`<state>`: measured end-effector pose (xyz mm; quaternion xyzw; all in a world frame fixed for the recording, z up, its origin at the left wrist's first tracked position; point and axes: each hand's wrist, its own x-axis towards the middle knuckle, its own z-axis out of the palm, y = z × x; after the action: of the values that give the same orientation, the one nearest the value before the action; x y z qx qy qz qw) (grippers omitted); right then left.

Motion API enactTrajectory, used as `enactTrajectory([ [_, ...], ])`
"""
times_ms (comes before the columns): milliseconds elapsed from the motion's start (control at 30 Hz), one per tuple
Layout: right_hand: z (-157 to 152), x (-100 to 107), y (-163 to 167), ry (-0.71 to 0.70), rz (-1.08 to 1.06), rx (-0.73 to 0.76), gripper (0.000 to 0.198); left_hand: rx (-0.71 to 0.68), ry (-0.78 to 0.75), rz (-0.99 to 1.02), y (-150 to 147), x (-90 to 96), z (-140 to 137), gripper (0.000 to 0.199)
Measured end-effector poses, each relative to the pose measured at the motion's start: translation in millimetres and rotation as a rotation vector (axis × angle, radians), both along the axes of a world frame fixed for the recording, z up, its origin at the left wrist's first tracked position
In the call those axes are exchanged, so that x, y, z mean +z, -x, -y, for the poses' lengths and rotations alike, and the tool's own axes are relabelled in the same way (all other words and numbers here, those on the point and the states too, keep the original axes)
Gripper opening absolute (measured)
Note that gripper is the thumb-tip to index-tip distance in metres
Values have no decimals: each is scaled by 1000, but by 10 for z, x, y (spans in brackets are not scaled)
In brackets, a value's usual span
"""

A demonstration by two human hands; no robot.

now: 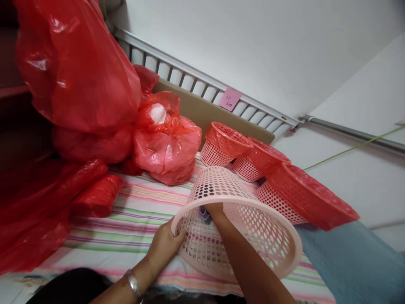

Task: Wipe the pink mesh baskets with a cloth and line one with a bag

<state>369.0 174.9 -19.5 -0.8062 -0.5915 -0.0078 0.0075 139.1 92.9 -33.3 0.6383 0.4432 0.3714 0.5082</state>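
Note:
A pale pink plastic wastebasket [221, 182] with a perforated wall lies on its side, its wide mouth facing me. My left hand [167, 240] is closed on the left part of its rim, with a silver bangle at the wrist. Through the mouth reaches my right arm, and my right hand [215, 208] is deep inside, partly hidden by the rim. A crumpled bluish-grey cloth [205, 215] shows at that hand, apparently gripped against the inner wall; the fingertips are out of sight.
Three similar baskets lined with red bags stand behind and to the right: one [215, 152], another [249, 166] and the nearest [278, 198]. Full red plastic bags [167, 147] and a red roll [95, 198] lie left. Striped cloth [133, 228] covers the surface.

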Motion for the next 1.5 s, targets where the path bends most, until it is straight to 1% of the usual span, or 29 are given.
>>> enactTrajectory([
  [100,67,39,8,8,-19,8,39,-61,49,18,-89,-125,77,30],
  [200,242,46,109,60,-33,-30,38,-67,19,31,-115,-148,66,34],
  [300,591,27,330,83,-48,-20,38,-48,-38,53,-94,-102,-9,33],
  [367,901,14,532,68,-82,36,38,-31,-62,77,-67,-67,-67,33],
  [400,1061,10,642,82,-106,74,38,-27,-72,84,-50,-50,-92,33],
  [467,1346,13,852,68,-101,131,40,-23,-93,78,-4,-12,-128,33],
  [533,1530,31,1020,80,-113,188,40,-18,-113,67,55,32,-146,30],
  [600,1572,61,1122,87,-121,228,39,2,-120,50,121,79,-158,27],
  [700,1387,106,1144,69,-97,222,35,61,-113,-11,204,126,-192,27],
  [800,1026,118,1039,85,-46,182,31,94,-100,-63,243,132,-250,27],
  [900,602,92,833,89,4,127,31,83,-99,-91,239,115,-298,26],
  [1000,186,55,575,84,18,22,33,47,-102,-104,218,94,-316,27],
  [1067,-45,32,424,69,25,1,34,29,-105,-109,208,85,-316,28],
  [1133,-212,8,319,44,35,17,36,18,-109,-107,205,80,-313,27],
  [1200,-309,-12,264,30,41,36,37,13,-105,-96,203,79,-311,26],
  [1300,-342,-16,237,38,41,39,37,18,-102,-82,196,85,-309,23],
  [1400,-264,21,253,63,34,21,38,35,-115,-88,183,91,-302,22],
  [1500,-64,61,339,96,29,14,39,52,-118,-88,176,87,-291,22],
])
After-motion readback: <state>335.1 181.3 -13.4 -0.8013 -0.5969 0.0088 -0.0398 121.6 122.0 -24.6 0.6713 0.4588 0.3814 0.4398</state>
